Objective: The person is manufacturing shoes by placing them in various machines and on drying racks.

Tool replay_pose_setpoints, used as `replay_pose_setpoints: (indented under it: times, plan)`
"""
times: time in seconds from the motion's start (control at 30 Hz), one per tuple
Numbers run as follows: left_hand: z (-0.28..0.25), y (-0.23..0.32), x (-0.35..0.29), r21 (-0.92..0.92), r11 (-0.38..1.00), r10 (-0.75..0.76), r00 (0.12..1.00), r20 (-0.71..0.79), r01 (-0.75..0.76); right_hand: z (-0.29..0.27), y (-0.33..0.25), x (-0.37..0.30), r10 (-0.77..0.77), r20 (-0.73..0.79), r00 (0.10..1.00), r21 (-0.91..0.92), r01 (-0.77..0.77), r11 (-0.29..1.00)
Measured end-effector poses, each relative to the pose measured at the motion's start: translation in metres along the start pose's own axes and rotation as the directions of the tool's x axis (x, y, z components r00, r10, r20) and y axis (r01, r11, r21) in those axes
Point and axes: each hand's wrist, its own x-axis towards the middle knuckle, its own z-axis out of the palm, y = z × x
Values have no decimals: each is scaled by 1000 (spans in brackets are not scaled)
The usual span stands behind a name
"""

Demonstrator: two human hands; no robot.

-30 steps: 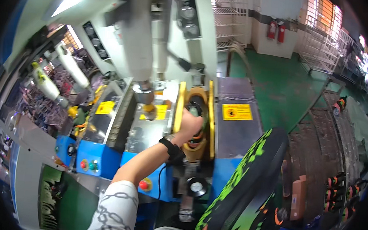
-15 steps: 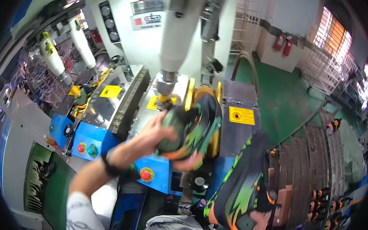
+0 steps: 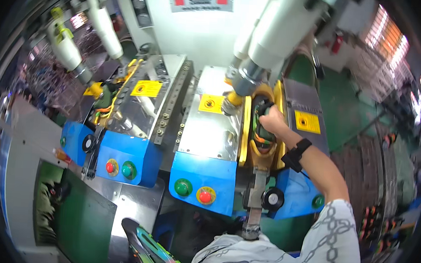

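My right hand (image 3: 272, 122), with a black band on its wrist, reaches in from the lower right. Its fingers are closed on a dark shoe (image 3: 258, 132) with green and orange accents. This shoe sits between the yellow side pads (image 3: 245, 138) of a pressing machine, partly covered by the hand. Another shoe (image 3: 148, 248), black, green, teal and orange, shows at the lower left, cut off by the picture's bottom edge. Whatever supports that shoe is out of sight. My left hand does not appear.
White cylinders (image 3: 279, 34) hang over the station. Red (image 3: 205, 195) and green buttons (image 3: 183, 186) sit on its blue front. At the left, a second station (image 3: 129, 160) holds another shoe (image 3: 107, 98). Racks with more shoes (image 3: 371, 218) stand at the right.
The station now appears farther right. My left hand, earlier on a shoe there, is gone from view. My right hand, earlier holding a shoe low at the right, now grips one between the pads.
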Motion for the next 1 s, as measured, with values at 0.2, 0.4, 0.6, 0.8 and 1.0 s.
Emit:
replay_pose_setpoints:
  times: [0.2, 0.4, 0.6, 0.8, 1.0]
  plan:
    - [120, -164, -43, 117, 461, 95, 180, 979, -880, 26, 16, -1, -53, -125, 991, -57, 47, 997]
    - [71, -53, 74, -15, 1000, -5, 835, 551, 16, 31, 11, 1, -152, -180, 972, -46, 146, 988]
    - [50, 10, 145, -633, 351, -334, 724, 603, 690, 17, 37, -8, -75, -287, 955, -140, 35, 990]
    - [41, -36, 169, -571, -70, -419, 496, 761, 818, 71, -37, -183, -702, -218, 678, -74, 706, 704]
    - [20, -46, 187, -427, -40, -391, 379, 838, 903, 226, -84, -231, -731, 303, 611, -508, 753, 418]
